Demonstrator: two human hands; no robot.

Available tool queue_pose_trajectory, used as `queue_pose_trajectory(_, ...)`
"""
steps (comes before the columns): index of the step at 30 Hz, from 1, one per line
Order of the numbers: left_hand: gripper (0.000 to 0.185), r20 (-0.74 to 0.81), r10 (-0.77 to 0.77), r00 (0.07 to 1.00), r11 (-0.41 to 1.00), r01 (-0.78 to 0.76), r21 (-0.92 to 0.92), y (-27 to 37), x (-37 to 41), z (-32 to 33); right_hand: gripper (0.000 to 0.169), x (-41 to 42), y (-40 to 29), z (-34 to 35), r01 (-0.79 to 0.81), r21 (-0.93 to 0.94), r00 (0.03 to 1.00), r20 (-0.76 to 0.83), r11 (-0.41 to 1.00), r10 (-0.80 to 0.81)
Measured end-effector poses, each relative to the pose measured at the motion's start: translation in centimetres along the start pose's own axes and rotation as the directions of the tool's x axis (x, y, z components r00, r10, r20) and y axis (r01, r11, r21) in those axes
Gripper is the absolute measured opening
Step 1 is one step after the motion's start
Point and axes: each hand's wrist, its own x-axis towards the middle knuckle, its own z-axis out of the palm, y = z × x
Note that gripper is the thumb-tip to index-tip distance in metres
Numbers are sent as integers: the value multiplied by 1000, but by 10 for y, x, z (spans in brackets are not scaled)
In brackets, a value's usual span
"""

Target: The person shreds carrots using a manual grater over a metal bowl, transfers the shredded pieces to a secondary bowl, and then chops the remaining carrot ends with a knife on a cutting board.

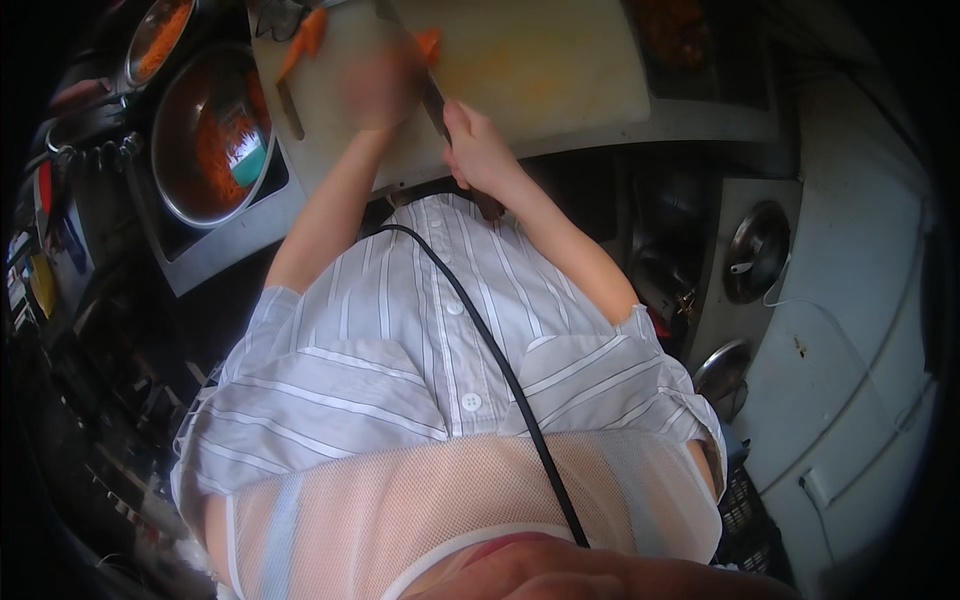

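My right hand (484, 150) is wrapped around the handle of a kitchen knife (433, 101), whose dark blade runs forward beside my left hand. My left hand (379, 82) rests over a white cutting board (540, 90), close to the blade. A blur covers its fingers, so what they hold or touch cannot be made out. Orange carrot pieces (306, 43) lie on the board to the left of it. Another bit of carrot (428, 46) shows just right of the blade. Faint orange stains mark the board's surface.
Left of the board stands a steel bowl (166, 187) with shredded carrot and a teal-edged tool (249, 161). A smaller container (133, 64) of shredded carrot sits beyond it. At the far right a dark tray (671, 45) holds food. Round metal lids (757, 251) lie lower right.
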Motion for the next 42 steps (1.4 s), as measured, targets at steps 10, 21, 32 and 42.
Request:
queue_pose_trajectory(10,27,7,2,1000,997,-2,-83,4,4,-11,42,5,4,-6,-44,43,999,28,998,43)
queue_pose_trajectory(21,24,-32,18,999,1000,-19,-17,1,3,-3,41,16,-7,-5,-7,-1,1000,30,1000,7)
queue_pose_trajectory(32,27,-79,-3,997,999,-1,-40,-17,1,30,42,19,-6,-6,-67,73,996,59,995,63)
queue_pose_trajectory(42,26,-70,-10,997,997,5,-71,-12,3,24,37,31,13,-5,103,-75,995,8,992,-103)
